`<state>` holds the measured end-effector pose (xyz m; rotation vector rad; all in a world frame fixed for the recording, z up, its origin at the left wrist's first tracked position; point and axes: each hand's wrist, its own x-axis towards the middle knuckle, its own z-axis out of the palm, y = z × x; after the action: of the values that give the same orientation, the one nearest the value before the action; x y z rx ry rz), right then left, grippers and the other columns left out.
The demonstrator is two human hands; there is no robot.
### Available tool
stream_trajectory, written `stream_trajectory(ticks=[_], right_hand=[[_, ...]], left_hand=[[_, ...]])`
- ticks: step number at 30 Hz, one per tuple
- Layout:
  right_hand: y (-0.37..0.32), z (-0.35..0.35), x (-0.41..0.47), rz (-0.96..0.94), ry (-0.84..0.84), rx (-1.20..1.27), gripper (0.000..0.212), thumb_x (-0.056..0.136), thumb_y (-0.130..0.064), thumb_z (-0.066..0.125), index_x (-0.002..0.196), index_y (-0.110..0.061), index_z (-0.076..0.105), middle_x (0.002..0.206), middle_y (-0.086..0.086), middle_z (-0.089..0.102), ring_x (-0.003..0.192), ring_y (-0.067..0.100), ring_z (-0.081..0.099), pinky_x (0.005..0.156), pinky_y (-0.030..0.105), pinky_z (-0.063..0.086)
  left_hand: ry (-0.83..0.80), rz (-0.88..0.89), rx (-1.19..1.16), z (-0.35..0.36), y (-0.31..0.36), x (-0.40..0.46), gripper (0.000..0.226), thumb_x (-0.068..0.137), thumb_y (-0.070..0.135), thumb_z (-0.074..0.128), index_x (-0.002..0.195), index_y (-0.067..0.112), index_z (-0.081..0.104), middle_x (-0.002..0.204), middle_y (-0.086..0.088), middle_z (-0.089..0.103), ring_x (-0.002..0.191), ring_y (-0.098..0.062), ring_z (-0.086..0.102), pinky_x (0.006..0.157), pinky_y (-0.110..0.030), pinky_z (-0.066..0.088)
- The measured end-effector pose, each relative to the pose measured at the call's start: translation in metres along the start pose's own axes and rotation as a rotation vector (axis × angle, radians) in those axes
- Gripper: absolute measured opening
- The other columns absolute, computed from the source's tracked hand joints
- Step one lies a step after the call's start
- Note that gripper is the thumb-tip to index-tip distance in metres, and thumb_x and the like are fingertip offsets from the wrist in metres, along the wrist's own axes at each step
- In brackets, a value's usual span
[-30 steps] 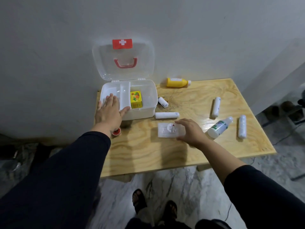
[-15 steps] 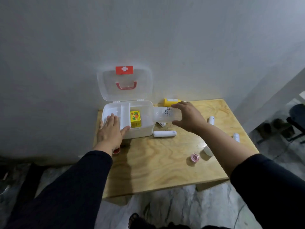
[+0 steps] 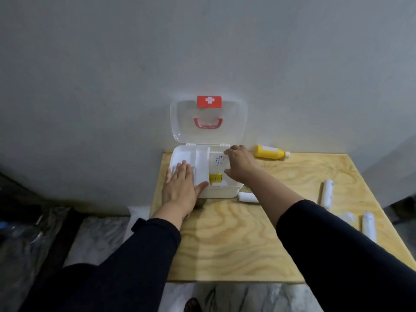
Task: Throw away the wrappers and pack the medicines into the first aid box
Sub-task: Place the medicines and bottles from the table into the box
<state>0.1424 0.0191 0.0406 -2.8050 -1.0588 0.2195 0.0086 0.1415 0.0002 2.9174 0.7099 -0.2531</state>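
The white first aid box (image 3: pixel 225 194) stands open at the table's back left, its clear lid (image 3: pixel 208 120) leaning on the wall. My left hand (image 3: pixel 180 188) lies flat with straight fingers over the box's left front corner. My right hand (image 3: pixel 238 164) holds a clear plastic case (image 3: pixel 217 164) with a small label inside the box's right compartment, above a yellow carton (image 3: pixel 215 178). A yellow bottle (image 3: pixel 270 152) lies behind the box to the right. White rolls (image 3: pixel 326 194) (image 3: pixel 368 226) and a small white roll (image 3: pixel 246 197) lie on the table.
The plywood table (image 3: pixel 236 239) stands against a grey wall. A whitish bottle (image 3: pixel 347 218) shows partly behind my right sleeve. The marble floor lies below, with dark clutter at the left.
My right hand lifted the clear case off the table, carried it left and lowered it into the box. My left hand stayed on the box. The camera view shifted.
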Motion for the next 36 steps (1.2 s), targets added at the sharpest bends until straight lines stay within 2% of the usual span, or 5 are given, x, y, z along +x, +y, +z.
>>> stream_trajectory(ticks=[10, 20, 25, 30, 36], right_hand=[[-0.002, 0.026, 0.018, 0.034, -0.089, 0.261, 0.061, 0.077, -0.014, 0.074, 0.134, -0.012, 0.051, 0.143, 0.005, 0.046, 0.135, 0.02, 0.04, 0.111, 0.028, 0.033], [-0.006, 0.026, 0.011, 0.039, -0.009, 0.323, 0.057, 0.079, -0.019, 0.075, 0.132, -0.011, 0.054, 0.14, 0.007, 0.049, 0.132, 0.022, 0.043, 0.112, 0.03, 0.033], [0.016, -0.007, -0.016, 0.038, 0.127, 0.33, 0.046, 0.083, -0.019, 0.07, 0.127, -0.011, 0.059, 0.133, 0.006, 0.058, 0.123, 0.022, 0.054, 0.105, 0.03, 0.039], [0.058, -0.021, -0.063, 0.17, 0.178, 0.351, 0.044, 0.085, -0.021, 0.069, 0.125, -0.007, 0.06, 0.132, 0.008, 0.06, 0.125, 0.023, 0.053, 0.102, 0.029, 0.038], [0.129, -0.01, -0.133, 0.465, 0.136, 0.322, 0.045, 0.088, -0.024, 0.065, 0.128, -0.006, 0.056, 0.131, 0.013, 0.059, 0.12, 0.028, 0.055, 0.099, 0.031, 0.04]], left_hand=[[0.032, 0.009, 0.053, 0.002, -0.001, -0.001, 0.083, 0.093, 0.064, 0.008, 0.155, 0.009, -0.001, 0.164, -0.006, -0.005, 0.151, -0.018, -0.005, 0.121, -0.038, -0.008], [0.042, 0.021, 0.046, -0.001, 0.0, -0.004, 0.082, 0.094, 0.064, 0.012, 0.155, 0.009, 0.001, 0.164, -0.006, -0.002, 0.151, -0.019, -0.004, 0.121, -0.038, -0.005], [0.035, 0.036, 0.029, -0.003, 0.001, -0.006, 0.083, 0.093, 0.064, 0.012, 0.155, 0.01, 0.003, 0.164, -0.006, -0.001, 0.152, -0.02, -0.001, 0.123, -0.039, -0.002], [0.021, 0.046, 0.026, -0.003, 0.0, -0.006, 0.08, 0.095, 0.062, 0.013, 0.155, 0.01, 0.005, 0.164, -0.007, -0.001, 0.152, -0.02, 0.001, 0.124, -0.04, 0.001], [0.041, 0.062, 0.007, 0.002, 0.0, -0.003, 0.078, 0.095, 0.06, 0.015, 0.154, 0.009, 0.011, 0.164, -0.008, 0.004, 0.151, -0.022, 0.006, 0.123, -0.043, 0.005]])
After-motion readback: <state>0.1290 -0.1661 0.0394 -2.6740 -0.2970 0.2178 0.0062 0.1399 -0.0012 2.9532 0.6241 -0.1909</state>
